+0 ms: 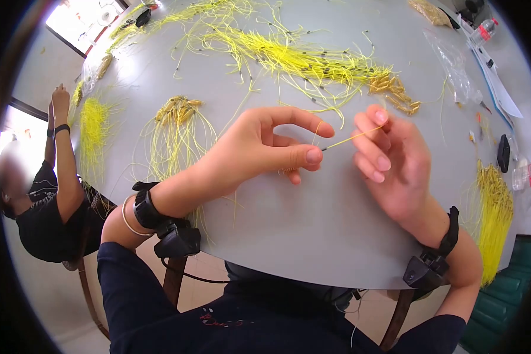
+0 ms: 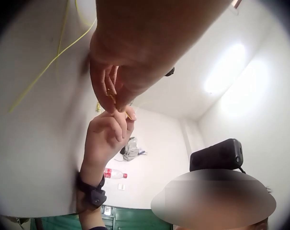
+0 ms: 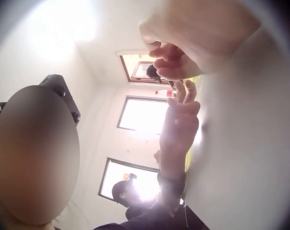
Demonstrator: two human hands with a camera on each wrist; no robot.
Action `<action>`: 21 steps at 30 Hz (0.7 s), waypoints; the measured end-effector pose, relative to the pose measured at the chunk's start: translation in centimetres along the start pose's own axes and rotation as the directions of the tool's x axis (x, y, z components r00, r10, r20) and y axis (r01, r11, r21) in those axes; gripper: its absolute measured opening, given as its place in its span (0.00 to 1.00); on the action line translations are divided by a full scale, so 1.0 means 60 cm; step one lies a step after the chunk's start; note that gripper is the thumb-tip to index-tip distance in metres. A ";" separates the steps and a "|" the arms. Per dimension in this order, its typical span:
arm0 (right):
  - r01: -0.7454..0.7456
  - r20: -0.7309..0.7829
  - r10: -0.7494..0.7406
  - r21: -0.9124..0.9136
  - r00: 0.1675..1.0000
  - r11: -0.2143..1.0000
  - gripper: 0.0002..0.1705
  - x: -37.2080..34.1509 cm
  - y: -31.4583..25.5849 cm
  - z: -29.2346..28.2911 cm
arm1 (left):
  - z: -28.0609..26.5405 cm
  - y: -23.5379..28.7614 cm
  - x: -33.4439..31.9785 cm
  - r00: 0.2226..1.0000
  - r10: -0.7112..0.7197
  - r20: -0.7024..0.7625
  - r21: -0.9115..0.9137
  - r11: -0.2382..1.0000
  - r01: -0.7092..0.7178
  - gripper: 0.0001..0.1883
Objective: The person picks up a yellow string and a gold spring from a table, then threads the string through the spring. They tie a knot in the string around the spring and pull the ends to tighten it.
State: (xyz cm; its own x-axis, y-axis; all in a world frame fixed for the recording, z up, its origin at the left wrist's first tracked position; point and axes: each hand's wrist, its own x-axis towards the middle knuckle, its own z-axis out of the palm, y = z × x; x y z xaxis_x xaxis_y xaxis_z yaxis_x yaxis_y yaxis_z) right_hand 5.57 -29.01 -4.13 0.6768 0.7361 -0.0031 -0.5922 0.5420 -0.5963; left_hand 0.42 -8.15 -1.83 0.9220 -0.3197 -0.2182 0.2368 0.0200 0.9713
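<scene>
A short yellow cord [image 1: 353, 138] with a dark tip spans the gap between the two hands. My left hand [image 1: 265, 141] has its thumb against the cord's dark tip, index finger arched above and the other fingers curled; a thin wire-like loop shows by these fingers. The cord's other end is pinched by the fingertips of my right hand [image 1: 398, 165], whose remaining fingers are bent. In the left wrist view a small golden piece [image 2: 111, 95] shows between the fingers of my left hand [image 2: 113, 72], close to my right hand [image 2: 104, 136]. The right wrist view hides the cord.
Across the grey table [image 1: 277, 236] lie a long yellow cord bundle [image 1: 301, 59], a looped bundle [image 1: 177, 133] and bundles at both sides. Plastic bags [image 1: 454, 71], bottles [image 1: 484, 30] and papers [image 1: 498, 88] are on the right. Another person [image 1: 47, 218] sits at the left.
</scene>
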 end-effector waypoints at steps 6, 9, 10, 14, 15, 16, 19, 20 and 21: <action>0.153 -0.140 -0.166 -0.098 0.976 0.983 0.09 0.011 -0.003 -0.003 | -0.006 -0.005 0.002 0.997 -0.011 0.083 0.135 0.991 0.000 0.14; 0.179 -0.130 -0.199 -0.148 0.972 0.973 0.10 0.011 0.003 -0.002 | -0.005 -0.004 0.002 0.994 -0.005 0.109 0.144 0.990 -0.011 0.12; 0.190 -0.111 -0.210 -0.163 0.971 0.968 0.10 0.011 0.006 -0.003 | -0.004 -0.003 0.001 0.994 -0.014 0.109 0.143 0.990 -0.002 0.11; 0.217 -0.088 -0.237 -0.194 0.967 0.957 0.11 0.011 0.007 -0.003 | -0.004 -0.002 0.001 0.995 -0.024 0.094 0.126 0.992 0.012 0.09; 0.220 -0.114 -0.249 -0.221 0.962 0.950 0.11 0.011 0.009 0.007 | -0.005 -0.003 0.000 0.995 -0.001 0.101 0.123 0.992 -0.012 0.06; 0.223 -0.139 -0.263 -0.249 0.955 0.943 0.12 0.011 0.010 0.011 | -0.006 -0.005 0.000 0.994 0.022 0.108 0.119 0.992 -0.035 0.04; 0.113 -0.094 -0.167 -0.422 0.981 0.900 0.12 0.006 -0.004 0.001 | -0.012 -0.011 0.005 0.984 0.078 0.158 0.106 0.990 -0.096 0.05; 0.114 -0.094 -0.169 -0.423 0.981 0.899 0.12 0.007 -0.001 0.003 | -0.012 -0.010 0.005 0.984 0.080 0.159 0.107 0.989 -0.097 0.05; 0.093 -0.057 -0.151 -0.562 0.987 0.822 0.12 0.009 0.006 0.007 | -0.010 -0.009 0.003 0.984 0.086 0.157 0.092 0.991 -0.101 0.07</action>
State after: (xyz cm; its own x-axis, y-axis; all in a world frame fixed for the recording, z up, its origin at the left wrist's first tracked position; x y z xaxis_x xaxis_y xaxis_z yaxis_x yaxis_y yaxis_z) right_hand 5.51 -28.25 -4.00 0.7822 0.6217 0.0406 -0.1784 0.2860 -0.9415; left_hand 0.66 -7.64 -2.48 0.8795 -0.4614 -0.1164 0.1130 -0.0350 0.9930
